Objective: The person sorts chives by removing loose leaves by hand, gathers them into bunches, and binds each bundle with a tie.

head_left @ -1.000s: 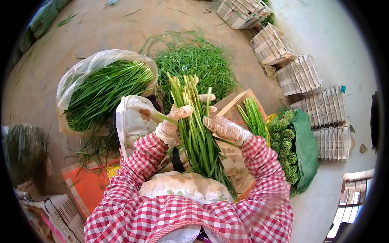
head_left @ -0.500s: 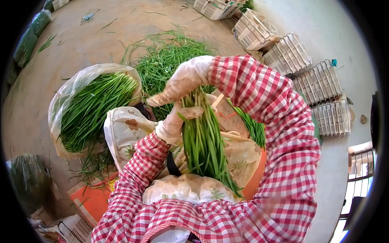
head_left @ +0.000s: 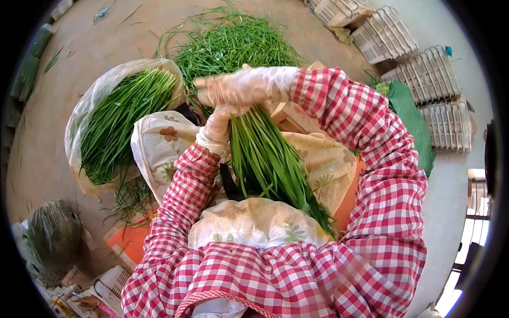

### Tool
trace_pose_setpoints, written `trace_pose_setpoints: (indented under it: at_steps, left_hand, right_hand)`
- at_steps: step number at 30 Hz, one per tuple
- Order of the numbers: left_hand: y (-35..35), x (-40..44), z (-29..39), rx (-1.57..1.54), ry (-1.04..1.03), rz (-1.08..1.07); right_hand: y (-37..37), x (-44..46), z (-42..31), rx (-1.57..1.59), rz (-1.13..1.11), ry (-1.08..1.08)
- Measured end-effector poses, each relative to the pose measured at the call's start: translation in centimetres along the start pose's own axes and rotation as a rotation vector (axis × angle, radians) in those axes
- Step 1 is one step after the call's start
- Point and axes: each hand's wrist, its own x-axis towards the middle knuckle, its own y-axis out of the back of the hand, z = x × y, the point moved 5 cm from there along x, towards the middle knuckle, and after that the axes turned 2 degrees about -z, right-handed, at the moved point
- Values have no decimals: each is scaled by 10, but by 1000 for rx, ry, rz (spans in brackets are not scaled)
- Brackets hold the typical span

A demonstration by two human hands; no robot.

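Observation:
A bunch of long green stalks (head_left: 268, 153) hangs over my lap, its leafy ends pointing down and right. My left hand (head_left: 216, 126), in a pale soiled glove, is wrapped round the upper part of the bunch. Across the top of it lies my right hand (head_left: 228, 89), gloved too and slightly blurred, covering the stalk ends; its fingers point left and look flat. The patterned apron cloth (head_left: 254, 220) is under the bunch.
To the left stands an open plastic bag (head_left: 74, 130) of green stalks. Loose greens (head_left: 238, 45) are heaped on the floor ahead. White crates (head_left: 424, 74) line the right side, near a green cloth (head_left: 411, 122). An orange board (head_left: 130, 241) lies lower left.
My right hand has come from the right side of the bunch to over its top. My left hand has shifted slightly left and up, still round the stalks. The camera view has shifted.

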Motion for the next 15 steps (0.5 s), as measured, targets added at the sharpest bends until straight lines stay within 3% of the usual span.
trace_pose_setpoints:
  at_steps: [1,3,4,5,7,9,11,13,14,15]
  left_hand:
    - [-5,2,7,90,-12,-72]
    - [-19,1,21,145,-79,51]
    - [-16,1,23,184,-55,51]
    - [-13,2,22,194,-50,53]
    - [1,2,19,280,-72,123]
    - [5,6,16,247,-141,255]
    - [-6,4,19,195,-84,231]
    - [23,7,21,341,-191,348]
    - [21,9,29,349,-187,337]
    - [19,6,42,365,-184,345]
  right_hand:
    - [0,-5,3,13,5,-1]
    - [25,-31,21,873,528,94]
    - [38,-48,32,154,874,161]
    - [41,-66,26,23,821,19]
    - [3,-85,3,505,662,-64]
    - [-23,-84,-21,92,509,-260]
    - [-51,-69,-23,-112,780,-212]
    - [-64,-59,-31,-285,925,-305]
    - [-67,-61,-29,-71,995,-120]
    - [-61,-65,-29,-53,1007,-108]
